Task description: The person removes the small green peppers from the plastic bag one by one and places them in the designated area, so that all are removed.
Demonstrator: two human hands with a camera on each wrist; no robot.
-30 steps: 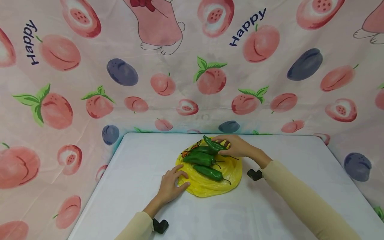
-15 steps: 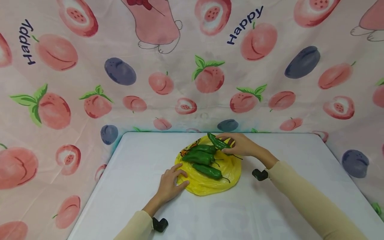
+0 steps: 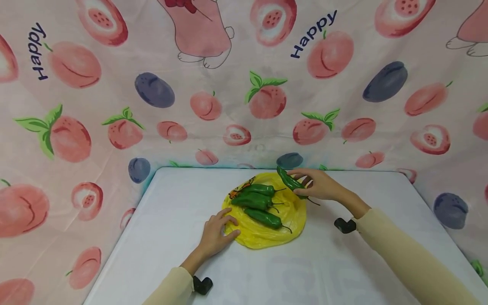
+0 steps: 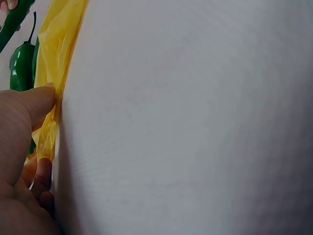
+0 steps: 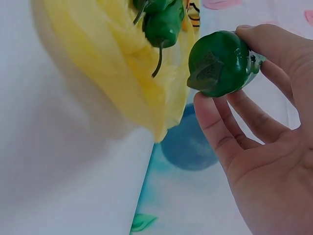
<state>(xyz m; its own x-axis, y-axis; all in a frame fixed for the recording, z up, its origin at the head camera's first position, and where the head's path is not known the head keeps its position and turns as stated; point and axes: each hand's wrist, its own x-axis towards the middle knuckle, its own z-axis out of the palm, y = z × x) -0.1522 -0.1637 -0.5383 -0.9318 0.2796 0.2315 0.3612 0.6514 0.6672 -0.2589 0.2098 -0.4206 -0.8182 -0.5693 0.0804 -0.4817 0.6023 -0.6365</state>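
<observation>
"Peach-and-plum-printed cloth (image 3: 228,84) fills the background. What stands before it?"

"White table (image 3: 324,271), with two beige sleeves (image 3: 411,254) reaching over it from the near side."

"And on the table?"

"Yellow plastic bag (image 3: 263,241), spread out near the middle, an orange-and-black print (image 3: 242,187) showing at its far left edge."

"How does the left hand (image 3: 215,235) lie?"

"Relaxed, touching the bag's left edge, thumb and fingers parted."

"What about the right hand (image 3: 318,184)?"

"It's grasping one green chili pepper (image 3: 289,181), pinched between thumb and fingers."

"Where exactly is that one?"

"At the bag's far right edge, seen from the head; it's tilted, stem end toward the right sleeve. From the right wrist, you can see a gap between it and the bag."

"Any others?"

"Three more chili peppers (image 3: 251,200) lie side by side on the bag, thin stems (image 3: 287,229) pointing right."

"And those small black devices (image 3: 202,286)?"

"One sits beside each cuff (image 3: 360,218)."
</observation>
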